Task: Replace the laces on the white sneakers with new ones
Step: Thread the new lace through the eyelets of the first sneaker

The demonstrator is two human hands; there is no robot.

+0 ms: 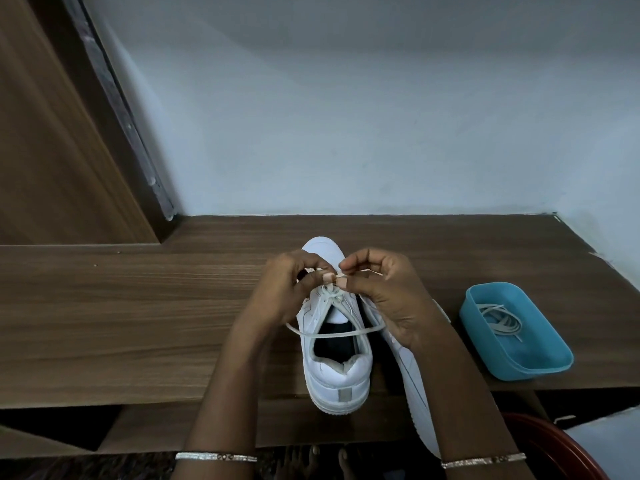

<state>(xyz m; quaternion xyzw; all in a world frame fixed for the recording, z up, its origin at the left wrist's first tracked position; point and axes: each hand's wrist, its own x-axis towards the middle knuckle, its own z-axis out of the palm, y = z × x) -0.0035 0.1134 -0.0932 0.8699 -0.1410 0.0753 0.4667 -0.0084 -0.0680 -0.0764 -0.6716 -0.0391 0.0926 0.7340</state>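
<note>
A white sneaker [337, 372] stands on the wooden table [138, 323] with its heel toward me. My left hand [287, 292] and my right hand [384, 289] meet over its eyelets, each pinching the white lace [332, 335] near the tongue. One loose stretch of that lace lies across the shoe's opening. A second white sneaker [412, 375] lies to the right, mostly hidden under my right forearm. A blue tray [519, 362] further right holds another coiled lace [502, 320].
A pale wall rises behind the table. A brown wooden door panel [52, 133] stands at the left. The table's front edge runs just behind the sneaker's heel. A red-brown round object [554, 445] sits at the lower right.
</note>
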